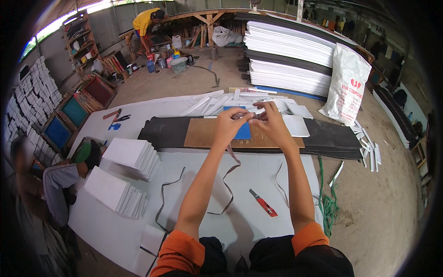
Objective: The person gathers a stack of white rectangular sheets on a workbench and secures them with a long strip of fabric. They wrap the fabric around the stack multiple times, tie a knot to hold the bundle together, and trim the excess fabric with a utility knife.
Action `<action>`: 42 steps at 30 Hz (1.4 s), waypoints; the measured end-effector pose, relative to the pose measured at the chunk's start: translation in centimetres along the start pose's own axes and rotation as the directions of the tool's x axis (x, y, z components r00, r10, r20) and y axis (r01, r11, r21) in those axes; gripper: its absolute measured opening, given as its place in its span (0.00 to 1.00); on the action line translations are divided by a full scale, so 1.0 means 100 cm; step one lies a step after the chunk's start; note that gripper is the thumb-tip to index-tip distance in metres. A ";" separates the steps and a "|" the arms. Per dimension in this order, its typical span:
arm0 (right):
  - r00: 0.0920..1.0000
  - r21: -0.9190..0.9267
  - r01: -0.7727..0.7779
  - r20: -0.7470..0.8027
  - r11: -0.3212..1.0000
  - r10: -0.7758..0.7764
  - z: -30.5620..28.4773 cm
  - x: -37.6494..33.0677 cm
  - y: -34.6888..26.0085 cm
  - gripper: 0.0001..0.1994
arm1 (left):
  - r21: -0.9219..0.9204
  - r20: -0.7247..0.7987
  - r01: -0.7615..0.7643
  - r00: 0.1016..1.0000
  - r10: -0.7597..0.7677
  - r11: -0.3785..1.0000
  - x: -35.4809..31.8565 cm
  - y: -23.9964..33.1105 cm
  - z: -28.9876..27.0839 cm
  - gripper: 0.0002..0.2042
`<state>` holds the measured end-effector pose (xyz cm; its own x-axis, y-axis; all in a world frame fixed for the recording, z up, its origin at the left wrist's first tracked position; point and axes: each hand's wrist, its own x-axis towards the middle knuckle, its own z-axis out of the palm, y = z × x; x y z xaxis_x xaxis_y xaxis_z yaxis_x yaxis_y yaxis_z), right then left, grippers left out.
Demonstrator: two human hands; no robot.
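My left hand (228,123) and my right hand (273,122) are raised close together above a brown board (198,133). Between their pinched fingertips is a dark, thin strip (238,162), whose loose end trails down onto the white sheet beneath. What the fingers do with the strip's upper part is too small to make out. A blue flat piece (242,132) lies on the board under my hands, with a white rounded sheet (296,126) to its right. Nearer me rests a red cutter knife (266,206), apart from both hands.
Black foam sheets (325,138) lie under the board. White block stacks (127,152) stand at left, near a seated person (57,184). White offcuts (217,105), tall sheet piles (288,46) and a white sack (345,85) are beyond. Green twine (328,210) lies right; another person (146,25) bends far back.
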<state>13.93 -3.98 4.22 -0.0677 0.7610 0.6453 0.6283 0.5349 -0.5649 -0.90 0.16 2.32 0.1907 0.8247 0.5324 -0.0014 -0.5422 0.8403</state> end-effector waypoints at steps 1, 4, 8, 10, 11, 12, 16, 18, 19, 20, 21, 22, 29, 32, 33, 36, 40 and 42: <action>0.996 -0.019 -0.031 0.080 0.999 0.032 -0.002 -0.002 0.000 0.18 | 0.023 0.053 0.010 0.999 -0.011 1.000 -0.001 0.001 -0.002 0.09; 0.967 -0.142 -0.084 0.226 0.986 0.115 -0.003 -0.002 -0.001 0.19 | 0.010 0.129 0.082 0.988 -0.083 0.997 0.004 -0.006 -0.010 0.15; 0.962 -0.116 -0.119 0.233 0.986 0.143 -0.004 -0.003 -0.005 0.19 | 0.181 0.177 -0.043 0.984 0.011 0.983 0.004 -0.015 -0.015 0.20; 0.976 -0.128 -0.104 0.179 0.986 0.126 -0.002 -0.004 -0.002 0.19 | 0.047 0.189 -0.053 0.981 0.043 0.997 0.002 -0.016 -0.011 0.19; 0.981 -0.133 -0.096 0.153 0.986 0.116 -0.001 -0.005 -0.001 0.19 | -0.020 0.193 -0.057 0.979 0.060 0.998 0.001 -0.017 -0.011 0.18; 0.976 -0.112 -0.118 0.173 0.987 0.136 -0.001 -0.004 0.000 0.19 | -0.008 0.200 -0.032 0.979 0.033 0.999 0.001 -0.017 -0.011 0.18; 0.963 -0.054 -0.162 0.208 0.985 0.170 0.002 -0.004 -0.001 0.19 | 0.077 0.219 -0.023 0.976 0.005 0.997 0.001 -0.014 -0.013 0.16; 0.967 -0.042 -0.156 0.197 0.987 0.161 0.004 -0.004 -0.003 0.18 | 0.087 0.218 -0.034 0.976 0.014 0.996 0.001 -0.014 -0.013 0.16; 0.970 -0.039 -0.149 0.189 0.988 0.154 0.005 -0.003 -0.004 0.18 | 0.067 0.213 -0.025 0.977 0.010 0.997 0.002 -0.016 -0.013 0.15; 0.973 -0.036 -0.142 0.180 0.989 0.146 0.007 -0.003 -0.004 0.17 | 0.047 0.208 -0.016 0.978 0.006 0.999 0.002 -0.018 -0.013 0.15; 0.970 -0.034 -0.150 0.186 0.988 0.154 0.008 -0.003 -0.004 0.17 | 0.023 0.179 0.011 0.984 -0.015 1.000 0.002 -0.017 -0.012 0.14; 0.968 -0.031 -0.157 0.192 0.987 0.161 0.009 -0.002 -0.004 0.16 | -0.001 0.151 0.037 0.988 -0.036 0.999 0.001 -0.016 -0.011 0.14; 0.978 0.090 -0.173 0.130 0.981 0.161 0.027 -0.009 -0.009 0.14 | -0.455 -0.029 0.298 0.937 -0.349 0.839 0.002 0.002 0.003 0.13; 0.983 0.074 -0.160 0.107 0.984 0.152 0.028 -0.014 -0.004 0.15 | -0.527 -0.069 0.340 0.896 -0.438 0.779 0.004 0.002 0.008 0.12; 0.979 0.047 -0.172 0.117 0.984 0.166 0.029 -0.015 -0.004 0.15 | -0.559 -0.057 0.353 0.887 -0.459 0.751 0.004 -0.004 0.007 0.10; 0.969 -0.029 -0.195 0.146 0.980 0.197 0.034 -0.019 -0.001 0.15 | -0.621 -0.023 0.403 0.848 -0.530 0.673 0.002 -0.024 0.006 0.06; 0.972 -0.016 -0.165 0.166 0.986 0.165 0.049 -0.032 0.019 0.14 | -0.619 -0.014 0.479 0.785 -0.619 0.622 -0.002 -0.052 0.012 0.05; 0.971 0.008 -0.160 0.183 0.987 0.156 0.052 -0.038 0.027 0.13 | -0.609 -0.010 0.504 0.768 -0.641 0.613 -0.003 -0.062 0.014 0.05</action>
<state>11.79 -3.48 -2.41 -0.1095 0.8890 0.4445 0.6247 0.4094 -0.6649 0.38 3.02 -3.19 0.1375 0.9821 -0.1284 -0.5024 0.1809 0.8455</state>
